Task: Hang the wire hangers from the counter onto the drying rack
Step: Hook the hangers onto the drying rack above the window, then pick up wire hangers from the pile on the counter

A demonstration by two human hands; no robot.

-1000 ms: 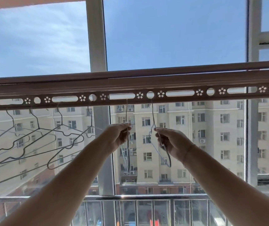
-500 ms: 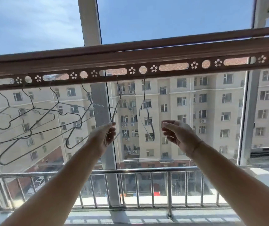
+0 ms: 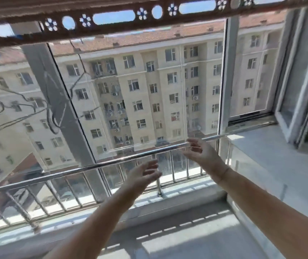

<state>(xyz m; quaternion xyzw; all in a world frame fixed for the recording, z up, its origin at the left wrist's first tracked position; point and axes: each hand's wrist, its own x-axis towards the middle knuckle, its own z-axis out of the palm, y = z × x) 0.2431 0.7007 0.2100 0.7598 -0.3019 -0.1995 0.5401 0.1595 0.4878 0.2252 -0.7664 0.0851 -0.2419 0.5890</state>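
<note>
As the left hand (image 3: 145, 174) and right hand (image 3: 200, 152) are hovering empty before the railing (image 3: 112, 162), fingers loosely apart, several wire hangers (image 3: 82, 65) are dangling from the drying rack (image 3: 74, 6), upper left. Counter (image 3: 261, 146) portion in view is showing none; task probably nearing completion.

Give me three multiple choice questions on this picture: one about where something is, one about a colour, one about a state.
1. Where do the wire hangers hang on the drying rack? A far right; B toward the left; C nowhere.
2. What colour is that rack? A white; B green; C brown.
3. The left hand and right hand are: A open, empty; B gripping hangers; C out of view.
Answers: B, their wires show at the left; C, the perforated bar is brown; A, both hold nothing.
</note>
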